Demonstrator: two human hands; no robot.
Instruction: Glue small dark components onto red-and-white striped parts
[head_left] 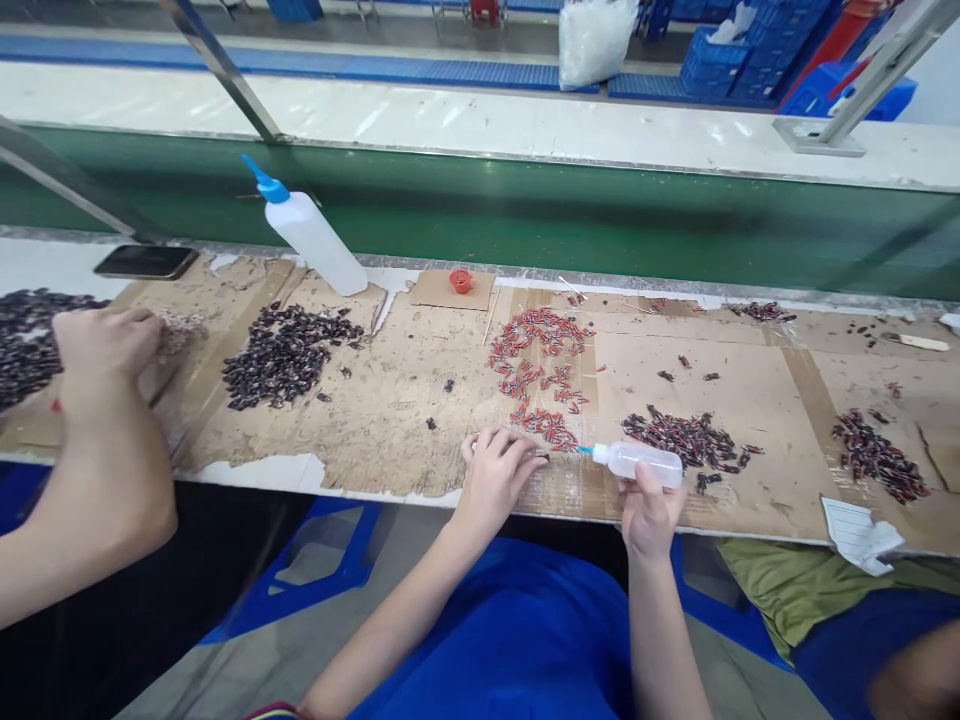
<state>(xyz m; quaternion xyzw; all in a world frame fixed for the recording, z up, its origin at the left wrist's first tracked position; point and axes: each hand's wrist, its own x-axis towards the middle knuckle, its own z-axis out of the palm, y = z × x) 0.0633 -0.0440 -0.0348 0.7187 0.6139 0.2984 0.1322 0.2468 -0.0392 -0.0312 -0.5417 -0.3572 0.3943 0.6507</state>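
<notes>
My right hand [651, 512] is closed round a small clear squeeze bottle [646, 464], tilted nearly flat, its thin blue tip pointing left. My left hand [495, 472] rests at the cardboard's near edge with bent fingers, pinching a small dark part [543, 457] at the fingertips. Just beyond it lies a loose spread of small red parts with metal ends [541, 335]. To the right of the bottle is a pile of black-and-red parts [682, 438]. The bottle's tip is close to the nearest red parts.
A large white bottle with blue nozzle [315, 240] stands back left, near a phone [146, 261] and a black pile [285, 352]. A red cup [460, 281] sits at the back. A co-worker's hand [109, 345] works at left; another person sits right. Beyond runs a green belt [480, 215].
</notes>
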